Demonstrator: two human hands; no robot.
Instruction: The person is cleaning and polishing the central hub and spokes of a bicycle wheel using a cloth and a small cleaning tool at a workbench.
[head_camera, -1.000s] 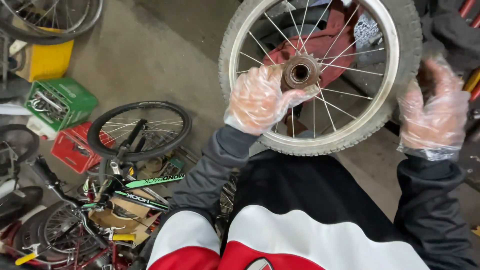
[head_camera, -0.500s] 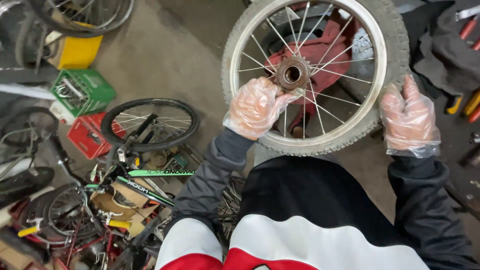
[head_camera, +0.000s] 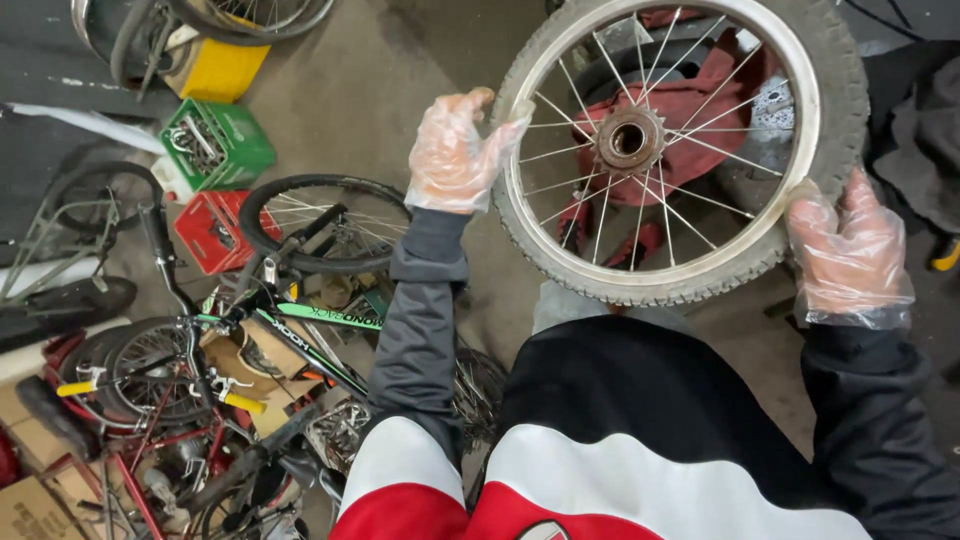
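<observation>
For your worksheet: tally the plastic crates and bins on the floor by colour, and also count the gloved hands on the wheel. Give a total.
Green crate: 1
Red crate: 1
Yellow bin: 1
Gloved hands on the wheel: 2, the left hand and the right hand
Total: 5

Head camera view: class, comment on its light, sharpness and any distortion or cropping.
Head view: soft, even light with no hard shadows; mild sheen on the clear-gloved left hand and right hand; the bicycle wheel is sharp, its top cropped by the frame; wide-angle bending towards the edges; the green crate and floor clutter stay readable.
</observation>
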